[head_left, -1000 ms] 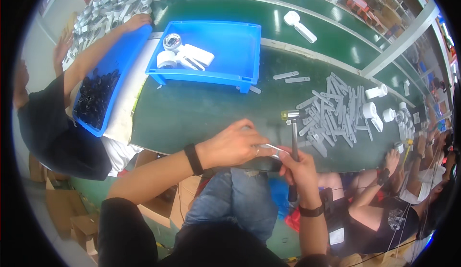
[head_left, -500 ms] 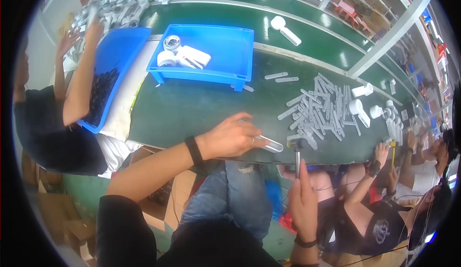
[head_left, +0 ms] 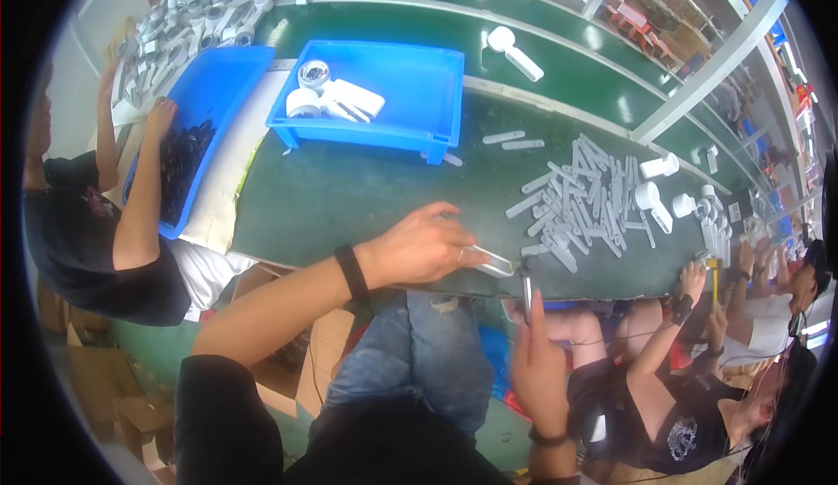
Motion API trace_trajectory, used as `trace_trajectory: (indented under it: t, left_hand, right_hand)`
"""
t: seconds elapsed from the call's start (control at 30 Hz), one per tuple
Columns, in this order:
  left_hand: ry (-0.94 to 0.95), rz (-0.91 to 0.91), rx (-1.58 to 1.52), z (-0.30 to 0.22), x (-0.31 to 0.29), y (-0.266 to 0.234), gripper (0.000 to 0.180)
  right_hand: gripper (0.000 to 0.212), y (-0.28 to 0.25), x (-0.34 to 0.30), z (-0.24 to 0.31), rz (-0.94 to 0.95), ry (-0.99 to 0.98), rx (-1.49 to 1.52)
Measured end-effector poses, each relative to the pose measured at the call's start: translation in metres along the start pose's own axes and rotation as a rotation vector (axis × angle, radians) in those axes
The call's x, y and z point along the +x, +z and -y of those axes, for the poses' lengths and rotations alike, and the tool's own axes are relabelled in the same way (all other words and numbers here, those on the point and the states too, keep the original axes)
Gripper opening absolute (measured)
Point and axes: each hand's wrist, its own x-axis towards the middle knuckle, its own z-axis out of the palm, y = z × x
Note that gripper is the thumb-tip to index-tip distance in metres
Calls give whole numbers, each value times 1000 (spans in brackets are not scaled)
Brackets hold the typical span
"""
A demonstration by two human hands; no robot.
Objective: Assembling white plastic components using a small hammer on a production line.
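Observation:
My left hand (head_left: 423, 245) is closed around a white elongated handle piece (head_left: 494, 261) and presses it to the near part of the green table. The piece's free end points right, out past my fingers. My right hand (head_left: 539, 367) grips a small hammer (head_left: 526, 289) by its shaft. The hammer's head is at the free end of the handle piece; whether it touches cannot be made out. Beyond both hands lies a loose pile of flat grey strips (head_left: 580, 197).
A blue tray (head_left: 419, 88) holding several white parts stands at the far middle. To the left, a co-worker's hand is over a blue bin (head_left: 229, 75) of dark pieces. A white round-headed part (head_left: 515, 53) lies on the green conveyor (head_left: 375, 27). Another person works at right.
My right hand has shifted left, bringing the hammer head to the end of the handle piece. My left hand stays put. The left co-worker's hand has dropped from the heap toward the bin.

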Motion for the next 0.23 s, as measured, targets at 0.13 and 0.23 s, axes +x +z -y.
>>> trace_trajectory:
  t: [0.13,0.23]
  left_hand:
    - [-5,10,-12,-1,4,-2,28]
    - [-7,57,-37,5,5,-7,35]
  right_hand:
    - [66,-1,-8,6,-122,-69,132]
    - [71,10,-3,-16,-2,-22,181]
